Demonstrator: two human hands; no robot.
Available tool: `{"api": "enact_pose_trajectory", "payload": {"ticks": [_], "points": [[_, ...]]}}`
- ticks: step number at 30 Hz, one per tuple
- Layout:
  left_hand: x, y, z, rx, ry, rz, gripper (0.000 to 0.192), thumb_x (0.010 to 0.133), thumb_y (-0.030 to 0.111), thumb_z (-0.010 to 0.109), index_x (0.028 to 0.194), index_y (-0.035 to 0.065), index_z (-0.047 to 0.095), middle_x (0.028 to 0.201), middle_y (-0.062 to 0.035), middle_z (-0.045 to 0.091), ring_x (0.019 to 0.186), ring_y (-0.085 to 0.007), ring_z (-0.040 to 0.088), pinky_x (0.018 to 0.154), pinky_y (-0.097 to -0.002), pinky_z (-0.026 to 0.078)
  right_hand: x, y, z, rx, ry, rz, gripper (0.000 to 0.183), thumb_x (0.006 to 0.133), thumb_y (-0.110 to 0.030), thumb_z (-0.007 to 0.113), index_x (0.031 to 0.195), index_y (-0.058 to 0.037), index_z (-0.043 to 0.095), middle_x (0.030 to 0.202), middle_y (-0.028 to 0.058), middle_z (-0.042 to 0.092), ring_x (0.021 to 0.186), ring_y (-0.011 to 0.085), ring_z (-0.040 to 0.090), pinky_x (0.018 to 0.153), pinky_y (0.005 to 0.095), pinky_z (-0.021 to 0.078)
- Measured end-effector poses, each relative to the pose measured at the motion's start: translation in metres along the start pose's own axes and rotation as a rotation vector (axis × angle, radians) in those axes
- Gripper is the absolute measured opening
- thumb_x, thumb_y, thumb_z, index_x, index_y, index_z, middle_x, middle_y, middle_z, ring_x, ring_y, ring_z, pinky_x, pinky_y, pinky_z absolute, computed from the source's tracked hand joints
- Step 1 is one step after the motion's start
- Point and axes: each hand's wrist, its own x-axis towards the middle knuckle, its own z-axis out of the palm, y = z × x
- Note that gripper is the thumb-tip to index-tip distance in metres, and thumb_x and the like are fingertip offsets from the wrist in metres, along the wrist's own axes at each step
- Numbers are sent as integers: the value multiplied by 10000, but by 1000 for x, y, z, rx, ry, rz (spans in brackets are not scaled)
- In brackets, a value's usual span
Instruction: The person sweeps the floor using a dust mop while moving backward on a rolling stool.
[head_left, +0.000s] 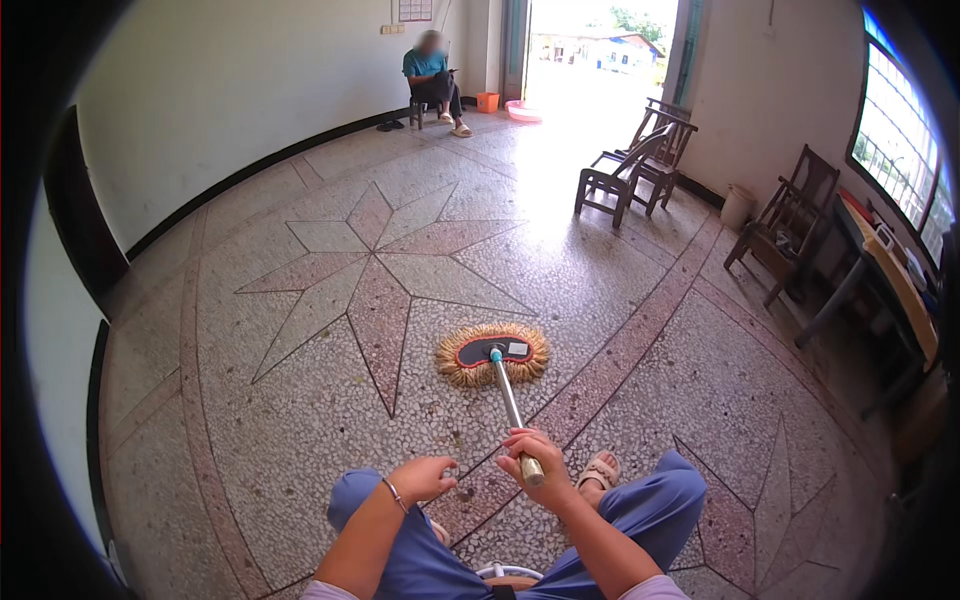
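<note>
My right hand is closed around the metal handle of a mop, near the handle's lower end in the picture. The mop head, with tan fringe and a dark centre edged in red, lies flat on the speckled terrazzo floor. A small white label sits on its dark top. My left hand is to the left of the handle, apart from it, with fingers loosely curved and nothing seen in them. A bracelet circles the left wrist.
A seated person is by the far wall, near an orange bin and a pink basin. Wooden chairs stand right of the bright doorway. Another chair, a beige bin and a table line the right side.
</note>
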Motion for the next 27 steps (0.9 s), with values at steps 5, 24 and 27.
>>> {"api": "enact_pose_trajectory", "payload": {"ticks": [5,24,27], "points": [[-19,2,-7,-23,38,46,410,884,313,598,1225,92,552,992,-166,668,958,-334,629,804,-436,488,-36,-96,-61,227,-43,-118,271,801,-100,714,641,-43,503,651,79,578,666,246,592,737,382,498],[-10,2,-11,10,36,-20,425,886,335,591,1235,97,548,1124,-157,642,1053,-329,598,874,-429,473,22,23,32,-1,-111,90,255,750,-152,784,830,-58,560,1052,132,652,1177,348,537,954,422,432],[-18,-16,-2,-12,125,68,428,884,335,609,1240,106,547,951,-144,669,897,-320,636,761,-413,493,13,-52,-1,145,-200,-5,249,760,-141,774,753,-44,544,862,92,644,960,283,610,921,421,433]]}}
